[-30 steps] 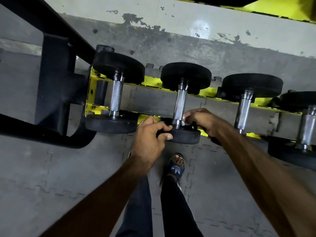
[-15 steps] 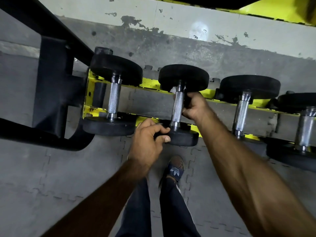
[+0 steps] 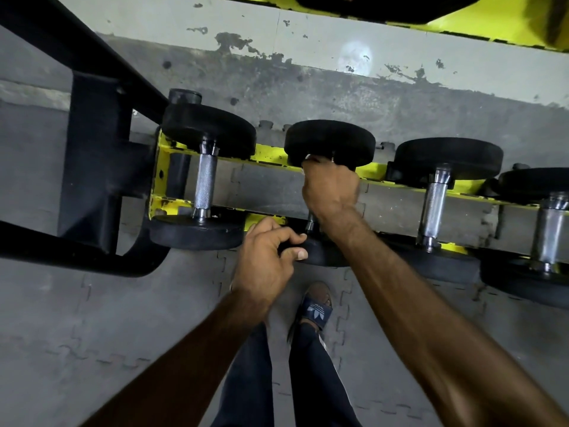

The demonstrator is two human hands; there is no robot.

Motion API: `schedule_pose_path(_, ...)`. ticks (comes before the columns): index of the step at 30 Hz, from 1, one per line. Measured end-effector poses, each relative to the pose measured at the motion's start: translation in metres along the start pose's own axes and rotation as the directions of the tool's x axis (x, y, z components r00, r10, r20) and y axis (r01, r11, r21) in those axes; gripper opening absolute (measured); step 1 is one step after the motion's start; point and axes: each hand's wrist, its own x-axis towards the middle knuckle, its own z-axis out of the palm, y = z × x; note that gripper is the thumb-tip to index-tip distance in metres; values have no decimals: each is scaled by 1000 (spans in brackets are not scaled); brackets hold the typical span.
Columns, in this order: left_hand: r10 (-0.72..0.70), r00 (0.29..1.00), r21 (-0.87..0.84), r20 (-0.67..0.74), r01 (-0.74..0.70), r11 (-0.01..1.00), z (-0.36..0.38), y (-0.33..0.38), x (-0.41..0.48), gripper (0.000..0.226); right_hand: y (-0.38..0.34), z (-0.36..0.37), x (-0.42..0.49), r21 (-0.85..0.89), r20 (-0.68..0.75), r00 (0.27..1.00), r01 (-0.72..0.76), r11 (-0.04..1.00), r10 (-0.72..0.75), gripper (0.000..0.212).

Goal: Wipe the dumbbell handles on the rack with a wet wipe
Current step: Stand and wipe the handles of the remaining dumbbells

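Dumbbells in a row across a yellow rack (image 3: 268, 155), each bridging the far and near rails, black heads outside them. Right hand (image 3: 331, 192) closed in a fist round the handle (image 3: 310, 224) of the second dumbbell (image 3: 354, 146) from the rack's left end. Fist pushed up to that dumbbell's far end, with only a short steel stub of the handle showing below the wrist, beside the near rail. Wet wipe not discernible inside the fist; a pale sliver at the fingertips, too small to tell.

Left hand (image 3: 264, 260) at the rack's near edge, gripping the same dumbbell's near head (image 3: 326, 255): fingers curled over its rim, thumb pressed on its outer face.

Leftmost dumbbell (image 3: 205, 183) at the rack's left end, knurled steel grip bare. Third dumbbell (image 3: 434, 208) just right of the right forearm, untouched. Fourth dumbbell (image 3: 551, 229) farther along the rack, cut off by the right side of the view.

Black steel frame (image 3: 92, 167) joined to the rack's left end. Grey interlocking floor mats (image 3: 92, 318) underneath. Foot in a dark slide sandal (image 3: 315, 309) and dark trouser legs (image 3: 252, 380) below the hands. Pale painted band (image 3: 308, 57) with flaked patches beyond the rack's far edge, and part of an upper yellow tier (image 3: 462, 24) along the top of the view.
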Motion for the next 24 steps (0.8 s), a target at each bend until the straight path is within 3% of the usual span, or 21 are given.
schedule_pose_path(3,0,1000,-2,-1,0,1000,0,0,0,11,-2,-5,6,-36,93,996,-11,999,14,29)
schedule_pose_path(4,0,1000,4,-2,0,1000,0,0,0,12,2,-3,5,7,52,999,-16,1000,16,28)
schedule_pose_path(6,1,1000,6,-3,-1,1000,0,0,-1,12,12,5,-2,178,-206,978,3,984,34,22)
schedule_pose_path(8,-7,1000,-15,-1,7,1000,0,0,-1,13,21,11,-17,378,-380,902,-51,924,206,16)
schedule_pose_path(9,-10,1000,-24,-1,10,1000,0,0,-1,15,24,14,-23,498,-361,868,-129,857,340,15)
schedule_pose_path(11,-14,1000,-38,0,14,999,0,0,-1,20,27,22,-24,729,-156,775,-328,600,613,12)
schedule_pose_path(12,-14,1000,-42,0,14,999,0,0,-1,20,30,25,-18,847,-21,709,-363,390,705,10)
schedule_pose_path(14,-8,1000,-37,-4,8,999,-1,1,-2,17,33,30,-3,952,260,632,-295,-84,730,21)
schedule_pose_path(15,-7,1000,-32,-8,7,999,-1,2,-2,15,35,33,2,941,334,621,-259,-216,709,23)
schedule_pose_path(16,-12,1000,-32,-10,12,999,-1,2,-2,14,36,33,2,936,351,636,-255,-241,687,22)
schedule_pose_path(18,-23,1000,-43,-5,23,999,-1,2,-1,14,41,27,-11,944,303,726,-316,-91,617,15)
schedule_pose_path(21,-14,1000,-60,3,14,998,-1,1,0,11,58,20,-40,846,249,895,-387,367,370,14)
schedule_pose_path(23,-14,1000,-63,0,14,998,0,1,0,10,66,17,-53,724,308,935,-349,595,174,15)
schedule_pose_path(24,-9,1000,-53,-5,9,999,0,1,-1,10,67,16,-55,697,298,949,-289,656,103,14)
